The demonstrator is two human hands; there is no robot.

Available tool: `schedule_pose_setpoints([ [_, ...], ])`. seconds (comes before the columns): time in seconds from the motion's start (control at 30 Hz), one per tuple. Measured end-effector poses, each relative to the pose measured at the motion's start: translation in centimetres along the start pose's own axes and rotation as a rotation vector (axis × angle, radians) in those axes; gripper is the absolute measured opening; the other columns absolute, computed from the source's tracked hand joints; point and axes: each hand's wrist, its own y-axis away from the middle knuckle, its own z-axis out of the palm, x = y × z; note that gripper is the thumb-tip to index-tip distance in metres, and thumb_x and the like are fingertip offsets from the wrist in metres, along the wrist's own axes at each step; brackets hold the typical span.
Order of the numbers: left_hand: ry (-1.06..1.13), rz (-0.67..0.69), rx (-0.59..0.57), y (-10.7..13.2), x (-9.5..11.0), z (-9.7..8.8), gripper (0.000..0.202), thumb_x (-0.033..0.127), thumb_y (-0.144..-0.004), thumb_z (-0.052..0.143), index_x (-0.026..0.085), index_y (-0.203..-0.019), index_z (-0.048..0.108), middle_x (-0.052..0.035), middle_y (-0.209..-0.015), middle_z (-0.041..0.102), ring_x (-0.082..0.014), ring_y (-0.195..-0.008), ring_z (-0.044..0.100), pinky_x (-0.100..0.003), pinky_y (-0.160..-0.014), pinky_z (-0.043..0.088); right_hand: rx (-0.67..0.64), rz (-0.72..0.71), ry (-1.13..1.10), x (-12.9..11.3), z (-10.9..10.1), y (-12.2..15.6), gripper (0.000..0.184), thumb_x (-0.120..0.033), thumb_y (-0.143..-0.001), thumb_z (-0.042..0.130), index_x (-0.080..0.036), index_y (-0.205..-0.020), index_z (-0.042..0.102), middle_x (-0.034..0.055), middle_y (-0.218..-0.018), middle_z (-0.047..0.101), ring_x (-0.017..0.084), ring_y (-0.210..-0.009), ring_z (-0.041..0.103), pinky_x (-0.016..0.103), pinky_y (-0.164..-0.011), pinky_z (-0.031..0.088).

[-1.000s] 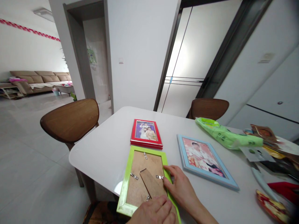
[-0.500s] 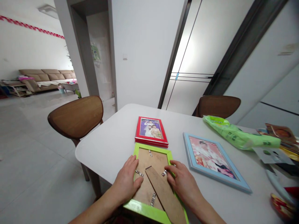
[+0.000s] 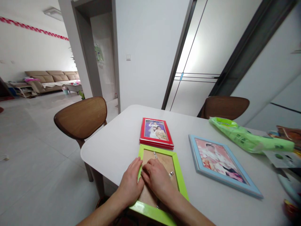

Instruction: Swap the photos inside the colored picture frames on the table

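Curled low over the frame's left side, my right hand (image 3: 158,175) has its fingertips bunched at the inner edge of the rim; my own knuckles hide whether they pinch anything, so I cannot tell. My left hand (image 3: 131,180) holds the left side of the lime-green, glossy rectangular picture frame (image 3: 180,177), fingers along the outside of the rim and thumb lying inward, close beside the right fingertips.

That frame lies face down on the white, smooth-topped table (image 3: 110,157), its near left part reaching past the table's edge and its far end right up against the stack of red rectangular picture frames (image 3: 157,133). Its back shows a flat brown fibreboard panel (image 3: 162,159), with a small silvery metal clip (image 3: 171,174) at the right and another silvery clip (image 3: 155,153) at the far end. My right arm covers much of the near part.

I judge the step in hand to be work on the fastening at the left side. The next move calls for a firm left hand on the rim and small, precise fingertip pressure, without tipping the overhanging edge. To the right, well apart, lies the pale-blue rectangular picture frame (image 3: 221,161), photo upward.
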Motion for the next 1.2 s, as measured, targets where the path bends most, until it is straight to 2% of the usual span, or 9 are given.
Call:
schedule_pose_setpoints([
  [0.17,-0.017,0.001,0.003,0.1,0.2,0.1,0.055,0.006,-0.062,0.040,0.004,-0.117,0.043,-0.0154,-0.125,0.043,-0.0223,-0.116,0.037,-0.036,-0.100,0.029,0.028,0.012,-0.014,0.5,0.4,0.0,0.014,-0.019,-0.076,0.047,-0.018,-0.067,0.058,0.0039,-0.073,0.057,0.015,-0.072,0.049,0.024,-0.068,0.036],
  [0.33,-0.024,0.000,0.014,0.2,0.3,0.1,0.059,0.005,-0.059,0.040,0.003,-0.118,0.042,-0.0161,-0.125,0.042,-0.0229,-0.116,0.037,-0.036,-0.100,0.029,0.093,0.077,-0.009,3.2,-0.2,-1.0,0.023,-0.024,-0.081,0.039,-0.014,-0.088,0.058,0.0072,-0.085,0.058,0.016,-0.082,0.050,0.025,-0.076,0.036],
  [0.47,-0.029,-0.001,0.018,0.3,0.3,0.1,0.058,0.005,-0.060,0.040,0.004,-0.118,0.043,-0.0152,-0.124,0.043,-0.0220,-0.116,0.037,-0.035,-0.100,0.029,0.114,0.149,0.033,5.3,-0.2,-2.1,0.025,-0.022,-0.080,0.039,-0.011,-0.081,0.062,0.0101,-0.079,0.057,0.020,-0.078,0.049,0.030,-0.073,0.035],
  [0.67,-0.048,-0.001,0.004,0.1,0.5,0.2,0.058,0.005,-0.059,0.040,0.002,-0.117,0.043,-0.0164,-0.124,0.043,-0.0234,-0.116,0.037,-0.038,-0.099,0.029,0.096,0.143,0.024,5.6,0.5,-2.8,0.022,-0.021,-0.078,0.043,-0.018,-0.085,0.064,0.0074,-0.084,0.057,0.018,-0.081,0.048,0.029,-0.075,0.035],
  [0.77,-0.056,-0.003,0.002,0.0,0.5,0.2,0.059,0.004,-0.058,0.039,0.001,-0.117,0.042,-0.0172,-0.124,0.043,-0.0233,-0.116,0.037,-0.038,-0.100,0.029,0.070,0.121,0.002,5.3,0.1,-2.7,0.024,-0.021,-0.078,0.043,-0.017,-0.088,0.064,0.0081,-0.084,0.058,0.018,-0.082,0.049,0.030,-0.076,0.035],
  [0.9,-0.058,-0.007,0.007,0.0,0.4,0.2,0.058,0.005,-0.060,0.040,0.001,-0.118,0.041,-0.0172,-0.124,0.043,-0.0228,-0.116,0.037,-0.037,-0.100,0.029,-0.010,-0.016,-0.063,4.3,-2.0,-0.3,0.029,-0.022,-0.073,0.048,-0.019,-0.100,0.059,0.0076,-0.103,0.055,0.019,-0.095,0.047,0.031,-0.084,0.035],
  [1.03,-0.046,-0.013,0.011,0.0,0.4,0.2,0.059,0.005,-0.060,0.040,0.002,-0.119,0.040,-0.0160,-0.125,0.042,-0.0216,-0.117,0.037,-0.036,-0.100,0.029,-0.276,-0.256,-0.204,3.2,-4.3,3.5,0.021,-0.015,-0.066,0.054,-0.026,-0.081,0.065,0.0029,-0.113,0.050,0.019,-0.106,0.041,0.034,-0.090,0.031],
  [1.1,-0.039,-0.018,0.015,0.0,0.4,0.3,0.058,0.004,-0.061,0.039,0.002,-0.119,0.040,-0.0163,-0.125,0.042,-0.0216,-0.117,0.036,-0.037,-0.100,0.028,-0.323,-0.263,-0.222,2.8,-4.7,4.8,0.019,-0.015,-0.065,0.056,-0.028,-0.075,0.066,0.0014,-0.114,0.049,0.021,-0.110,0.037,0.038,-0.092,0.027],
  [1.2,-0.026,-0.019,0.018,0.0,0.3,0.4,0.058,0.004,-0.061,0.039,0.002,-0.119,0.040,-0.0168,-0.125,0.041,-0.0217,-0.117,0.036,-0.038,-0.100,0.028,-0.286,-0.221,-0.216,2.5,-4.2,5.5,0.014,-0.019,-0.069,0.056,-0.028,-0.073,0.066,0.0009,-0.114,0.050,0.021,-0.111,0.036,0.039,-0.092,0.026],
])
